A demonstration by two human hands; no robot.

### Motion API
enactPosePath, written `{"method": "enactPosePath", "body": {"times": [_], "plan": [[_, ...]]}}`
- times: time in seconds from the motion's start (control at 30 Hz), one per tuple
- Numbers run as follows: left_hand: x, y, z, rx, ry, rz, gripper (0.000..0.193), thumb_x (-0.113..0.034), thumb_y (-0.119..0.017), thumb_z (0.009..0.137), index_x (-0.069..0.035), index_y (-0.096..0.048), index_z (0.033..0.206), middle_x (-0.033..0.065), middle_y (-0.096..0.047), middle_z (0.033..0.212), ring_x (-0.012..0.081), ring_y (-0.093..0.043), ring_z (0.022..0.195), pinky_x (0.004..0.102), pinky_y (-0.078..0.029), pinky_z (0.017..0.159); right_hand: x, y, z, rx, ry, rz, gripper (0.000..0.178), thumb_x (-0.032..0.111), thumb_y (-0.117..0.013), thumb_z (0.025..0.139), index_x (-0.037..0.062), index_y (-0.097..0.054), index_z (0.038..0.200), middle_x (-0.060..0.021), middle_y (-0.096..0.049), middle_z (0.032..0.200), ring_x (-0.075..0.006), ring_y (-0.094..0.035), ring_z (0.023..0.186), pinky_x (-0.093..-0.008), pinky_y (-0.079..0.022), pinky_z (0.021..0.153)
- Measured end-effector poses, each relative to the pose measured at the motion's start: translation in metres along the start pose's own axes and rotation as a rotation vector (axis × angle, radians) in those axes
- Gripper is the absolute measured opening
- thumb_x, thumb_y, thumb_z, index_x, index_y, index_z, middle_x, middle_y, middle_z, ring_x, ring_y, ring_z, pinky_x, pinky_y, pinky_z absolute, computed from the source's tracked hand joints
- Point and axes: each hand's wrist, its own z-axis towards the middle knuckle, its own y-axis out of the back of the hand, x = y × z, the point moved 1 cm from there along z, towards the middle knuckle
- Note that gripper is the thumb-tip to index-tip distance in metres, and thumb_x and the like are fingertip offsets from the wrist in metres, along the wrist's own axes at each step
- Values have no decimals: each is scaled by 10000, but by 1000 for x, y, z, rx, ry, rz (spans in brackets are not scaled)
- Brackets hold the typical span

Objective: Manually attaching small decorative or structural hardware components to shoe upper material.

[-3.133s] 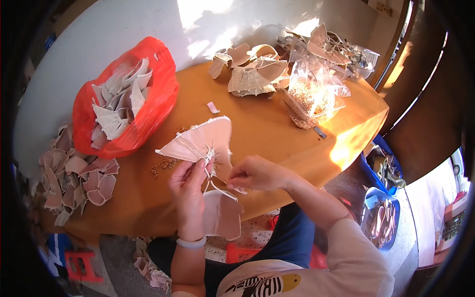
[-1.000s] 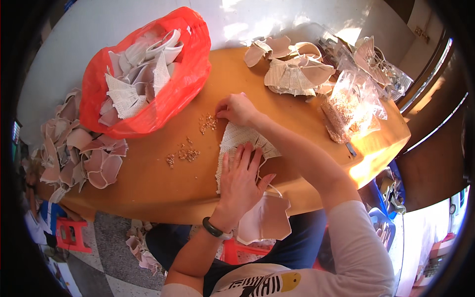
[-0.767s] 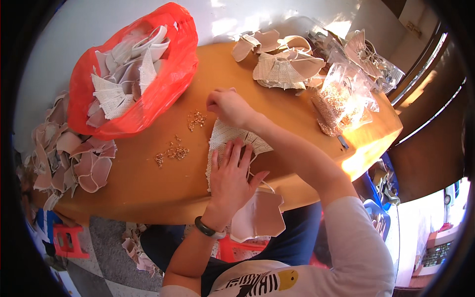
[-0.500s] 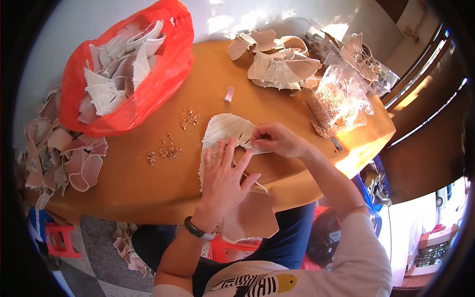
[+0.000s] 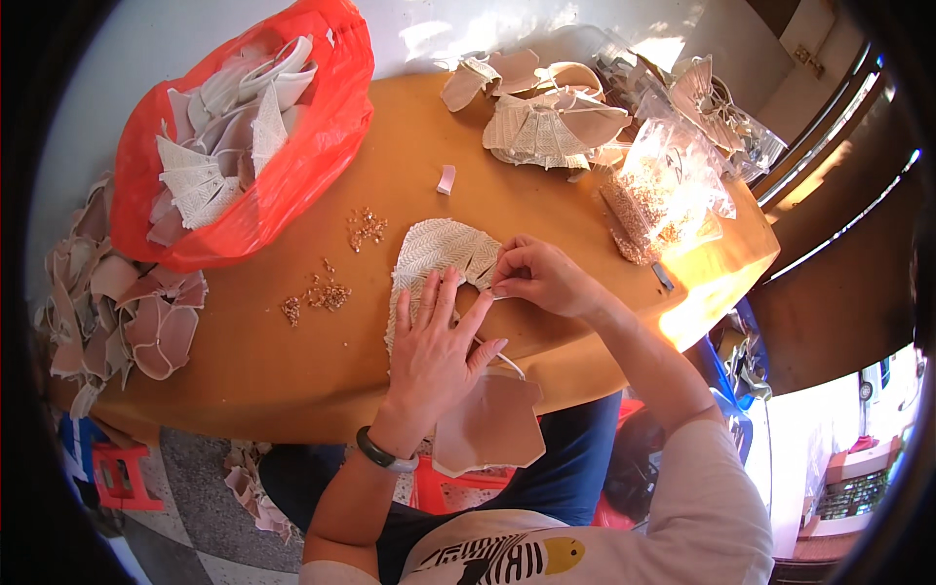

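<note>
A white textured shoe upper [image 5: 419,255] with slits along its edge lies on the orange-covered table in front of me. My left hand [image 5: 429,336] rests flat on it, fingers spread, pressing it to the tabletop. At the slit edge my right hand [image 5: 539,277] is closed, thumb and forefinger pinching a small bit of the upper close to my left forefinger; the fingertips hide the exact spot. A smooth beige section [image 5: 487,421] and a white strap hang from the upper over the table's front edge.
A red plastic bag [image 5: 336,161] full of uppers stands back left, beside a heap of beige pieces [image 5: 161,331]. Small gold-coloured bits [image 5: 327,294] lie in piles. More uppers [image 5: 546,127] and a clear bag [image 5: 663,200] of gold bits sit back right, near a pink scrap [image 5: 447,179].
My right hand has shifted slightly left at the slits, its fingers drawn closer together. The light flap seen beneath it earlier no longer shows. My left hand still presses on the upper.
</note>
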Motion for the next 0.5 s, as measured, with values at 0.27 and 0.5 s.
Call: {"method": "enactPosePath", "body": {"times": [0.27, 0.5], "plan": [[0, 2, -3, -20, -21, -4, 557, -499, -501, 945, -169, -491, 1394, 186, -373, 1493, 411, -375, 1353, 586, -244, 1096, 7, 6, 13, 9, -207, 78, 233, 149, -810, 733, 50, -600, 749, -6, -559, 637, -109, -520, 614, -271, -428, 551], [-8, 2, -2, -16, -19, 3, 604, -494, -518, 935, -90, -482, 1383, 158, -450, 1443, 416, -382, 1343, 608, -247, 1093, 7, 17, 31, 168, -166, -168, 251, 211, -830, 699, 56, -638, 749, -14, -573, 653, -109, -522, 621, -286, -414, 543]]}}
